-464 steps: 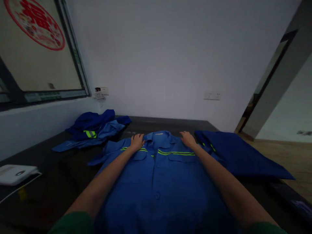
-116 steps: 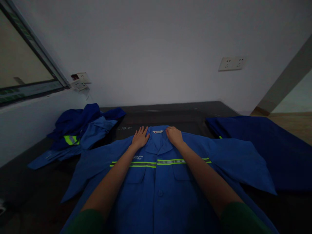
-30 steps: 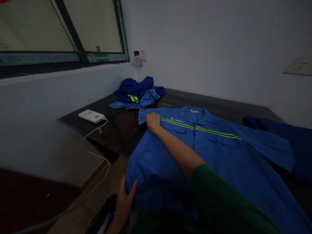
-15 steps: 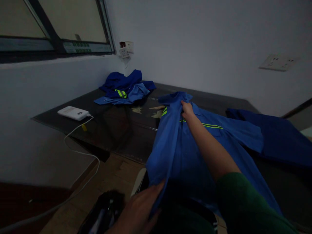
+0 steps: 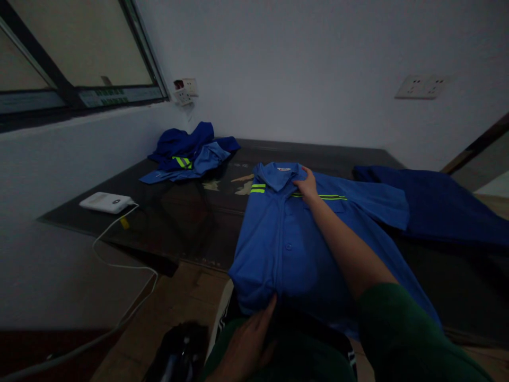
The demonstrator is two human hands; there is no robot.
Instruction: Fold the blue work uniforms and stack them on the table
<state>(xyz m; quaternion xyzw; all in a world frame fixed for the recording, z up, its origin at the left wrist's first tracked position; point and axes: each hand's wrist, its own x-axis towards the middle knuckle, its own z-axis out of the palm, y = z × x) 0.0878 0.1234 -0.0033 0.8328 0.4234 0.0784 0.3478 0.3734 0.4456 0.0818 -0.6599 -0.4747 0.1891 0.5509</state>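
The right hand point(image 5: 307, 185) lies on a blue short-sleeved cotton-like work shirt point(image 5: 302, 260), just right of its pointed collar, thumb spread away from the loosely bent fingers; whether it pinches the cloth cannot be told. The left hand point(image 5: 246, 342) is low at the near end, fingers fairly straight, a fingertip touching the shirt's lower front; its thumb is unclear, so I cannot tell if it has hold of any fabric.

The shirt lies front up, collar at the far end, on a glossy dark table point(image 5: 178, 220), its near end reaching past the near edge. Its left side is folded inward, showing two yellow-green stripes point(image 5: 258, 188) beside the collar, while the right sleeve extends right toward a dark-blue folded cloth garment point(image 5: 441, 207).

At the far left is a crumpled heap of blue garments point(image 5: 185, 148) with a yellow-green and grey band. Nearer on the left lies a flat white rounded plastic device point(image 5: 104, 202), its thin white cable point(image 5: 119, 265) hanging over the table edge. Beyond the table stands a pale plain wall point(image 5: 298, 79) with a white double socket point(image 5: 422, 86) at right.
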